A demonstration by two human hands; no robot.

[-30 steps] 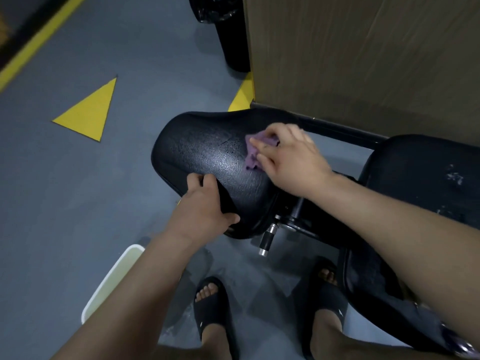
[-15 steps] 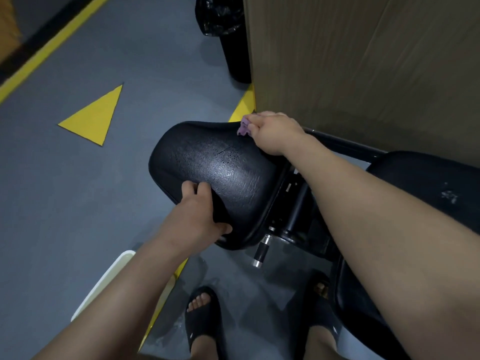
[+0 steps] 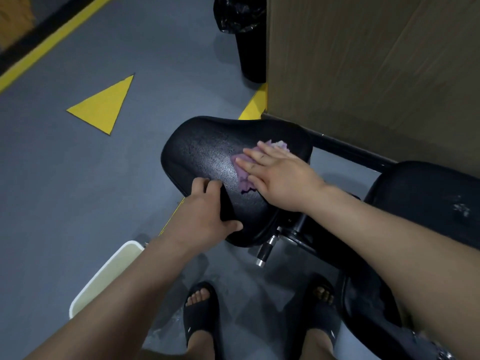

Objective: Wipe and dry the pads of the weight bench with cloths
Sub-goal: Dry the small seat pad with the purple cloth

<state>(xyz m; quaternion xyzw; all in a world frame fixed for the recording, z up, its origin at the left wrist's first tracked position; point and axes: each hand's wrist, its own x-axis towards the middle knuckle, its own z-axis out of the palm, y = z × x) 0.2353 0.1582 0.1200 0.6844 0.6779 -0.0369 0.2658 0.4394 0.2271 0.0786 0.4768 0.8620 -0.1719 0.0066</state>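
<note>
Pulls purple cloth (image 3: 241, 175) back from far edge of seat pad (image 3: 205, 152) under flat right hand (image 3: 284, 178). Still grips near edge with left hand (image 3: 202, 216).

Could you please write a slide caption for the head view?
The right hand presses a purple cloth on the black textured seat pad while the left hand grips its edge.

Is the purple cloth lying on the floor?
No, the purple cloth lies on the black seat pad, pressed flat under the right hand.
</note>
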